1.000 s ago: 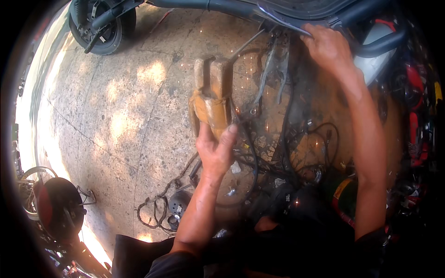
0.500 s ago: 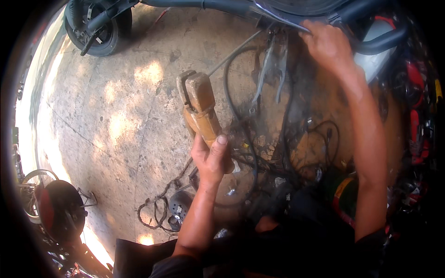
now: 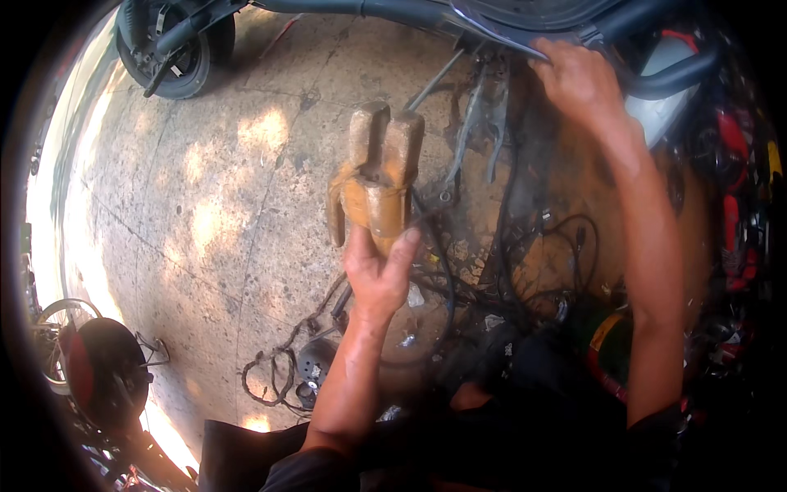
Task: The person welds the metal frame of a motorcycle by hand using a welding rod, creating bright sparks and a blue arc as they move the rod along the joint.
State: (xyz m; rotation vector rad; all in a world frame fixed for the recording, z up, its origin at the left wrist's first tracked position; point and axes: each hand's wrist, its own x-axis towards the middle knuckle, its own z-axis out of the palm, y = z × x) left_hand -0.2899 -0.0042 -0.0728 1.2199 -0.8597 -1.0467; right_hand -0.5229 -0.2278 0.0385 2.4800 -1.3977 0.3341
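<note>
My left hand (image 3: 377, 283) is closed around the handle of a worn yellow-brown welding electrode holder (image 3: 379, 201), jaws upward. From its jaws a thin grey electrode rod (image 3: 434, 82) slants up and right toward the underside of a dark vehicle frame (image 3: 393, 15). At the upper right my right hand (image 3: 578, 78) is closed on the end of a thin, bright-edged piece (image 3: 500, 34); its kind does not show. Below that piece, two grey metal legs (image 3: 484, 123) hang from the frame, hazed by smoke.
Black cables (image 3: 508, 238) lie coiled across the stained concrete floor (image 3: 205, 180). Near my left forearm sits a dark perforated round part (image 3: 316, 358). A wheel (image 3: 176, 57) stands at the upper left, a round black-and-red object (image 3: 106, 373) at the lower left.
The electrode holder has turned in my left hand and shifted slightly right, so its split jaws face me more. My right hand stays in place.
</note>
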